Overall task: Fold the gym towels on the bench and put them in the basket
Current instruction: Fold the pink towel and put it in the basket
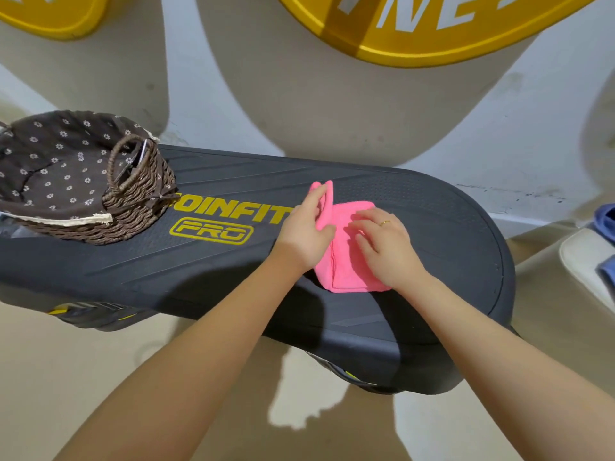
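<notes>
**Nearly folded: a pink towel under two hands on the bench**

Here a pink towel (349,251) lies folded into a small oblong on the black bench (233,277), just right of the frame's centre. Its near edge, toward the bottom of the picture, is a neat doubled fold; its far left corner stands up off the bench in a raised flap.

The left hand (304,232) comes in from the lower left and lies over the towel's left edge. Its fingers are curled round that raised flap, holding it up, with the thumb across the pink cloth. The right hand (386,246) comes in from the lower right and rests flat on top of the towel, fingers straight and slightly spread, pressing the cloth down. A gold ring (385,223) shows on one of its fingers. The two hands sit close together, with a strip of pink between them.

The bench runs across the middle of the frame, with yellow lettering (219,216) printed on its top just left of the hands. At the left end of the bench stands a brown wicker basket (133,207), lined with brown cloth dotted with small white flowers. It is well apart from the towel. No towel can be seen inside it from this angle.

Behind the bench is a pale wall with large yellow signs (416,31) across the top of the frame. At the right edge, something blue (605,221) lies on a pale surface; what it is cannot be told.
</notes>
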`<state>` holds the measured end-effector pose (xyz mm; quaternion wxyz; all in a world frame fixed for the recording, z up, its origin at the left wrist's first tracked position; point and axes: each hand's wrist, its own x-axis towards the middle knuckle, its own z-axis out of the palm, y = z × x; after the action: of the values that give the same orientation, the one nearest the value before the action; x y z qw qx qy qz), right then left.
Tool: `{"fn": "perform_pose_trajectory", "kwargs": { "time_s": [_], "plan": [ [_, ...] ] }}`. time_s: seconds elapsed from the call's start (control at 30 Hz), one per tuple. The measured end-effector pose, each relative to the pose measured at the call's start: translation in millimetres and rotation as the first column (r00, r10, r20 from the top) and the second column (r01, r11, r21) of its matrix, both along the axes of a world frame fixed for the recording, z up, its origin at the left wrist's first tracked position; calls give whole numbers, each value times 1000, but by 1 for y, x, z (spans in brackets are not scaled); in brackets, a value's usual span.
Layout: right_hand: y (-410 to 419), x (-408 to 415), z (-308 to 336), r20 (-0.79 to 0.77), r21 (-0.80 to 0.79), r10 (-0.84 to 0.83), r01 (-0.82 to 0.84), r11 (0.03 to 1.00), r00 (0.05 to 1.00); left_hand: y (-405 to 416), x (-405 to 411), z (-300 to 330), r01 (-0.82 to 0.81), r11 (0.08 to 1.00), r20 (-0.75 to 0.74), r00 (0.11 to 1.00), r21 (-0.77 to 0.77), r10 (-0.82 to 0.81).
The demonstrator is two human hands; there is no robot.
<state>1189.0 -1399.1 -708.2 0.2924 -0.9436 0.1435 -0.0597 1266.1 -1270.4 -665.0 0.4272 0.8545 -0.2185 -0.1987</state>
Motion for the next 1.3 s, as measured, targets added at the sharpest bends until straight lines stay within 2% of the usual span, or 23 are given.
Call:
{"fn": "perform_pose_trajectory", "kwargs": {
  "time_s": [0.07,0.13,0.2,0.33,0.4,0.43,0.5,0.53,0.57,0.6,0.63,0.67,0.73,0.77,0.8,0.87,0.9,1.0,1.03,1.07,1.13,1.2,1.3],
  "plan": [
    [-7,-7,-1,6,55,-185,185,981,983,-13,-11,0,21,999,18,1000,-50,-20],
    [-15,-14,-4,-84,142,-253,263,954,964,-25,-21,-6,17,998,33,999,-67,-15],
    [-21,-19,-9,-125,159,-208,227,961,970,-35,-31,-13,23,998,45,999,-59,-21],
    [-25,-19,-14,-110,154,-131,147,977,985,-51,-44,-25,47,998,32,998,-47,-45],
    [-26,-17,-12,-127,253,-156,184,950,980,-54,-46,-33,74,997,7,997,-33,-74],
    [-28,-17,-9,-136,355,-174,212,910,975,-55,-46,-37,91,996,-13,996,-24,-92],
    [-29,-17,1,-172,620,-253,304,724,952,-56,-44,-43,88,996,-68,994,-16,-89],
    [-29,-16,2,-196,670,-299,350,654,934,-55,-43,-44,70,997,-124,990,-26,-72],
    [-29,-14,2,-204,655,-330,380,654,921,-55,-42,-42,52,997,-196,979,-63,-64],
    [-28,-11,2,-208,582,-340,395,711,917,-53,-41,-41,45,993,-254,965,-107,-71],
    [-26,-9,2,-208,513,-333,393,763,920,-50,-39,-40,64,988,-254,962,-141,-99],
    [-24,-6,1,-212,452,-320,383,806,923,-46,-37,-40,115,984,-193,971,-133,-139],
    [-21,1,-2,-195,348,-279,332,877,940,-38,-31,-41,206,978,128,971,-19,-202],
    [-20,3,-4,-192,297,-260,308,904,946,-33,-28,-45,213,972,324,917,98,-233],
    [-20,3,-6,-193,244,-253,296,924,948,-30,-24,-53,175,960,501,825,217,-263],
    [-21,2,-8,-176,182,-253,284,942,951,-27,-16,-61,143,908,615,693,394,-376],
    [-22,1,-9,-169,167,-254,281,945,952,-26,-12,-60,166,876,591,680,453,-434],
    [-24,-2,-1,-172,158,-262,289,944,950,-21,-3,-58,254,767,366,762,590,-534],
    [-23,-4,3,-111,101,-251,262,960,962,-20,-2,-58,278,746,316,776,605,-546],
    [-21,-6,7,-2,8,-193,193,981,981,-21,-2,-59,284,752,300,789,595,-536],
    [-15,-14,10,146,-223,66,-32,974,987,-24,-3,-62,276,806,325,810,523,-488],
    [-14,-23,-1,39,-373,298,-263,890,954,-24,-1,-63,292,834,298,837,468,-459],
    [-21,-32,-18,-216,-377,373,-430,820,902,-22,-3,-68,336,849,247,855,407,-457]
  ]
}}
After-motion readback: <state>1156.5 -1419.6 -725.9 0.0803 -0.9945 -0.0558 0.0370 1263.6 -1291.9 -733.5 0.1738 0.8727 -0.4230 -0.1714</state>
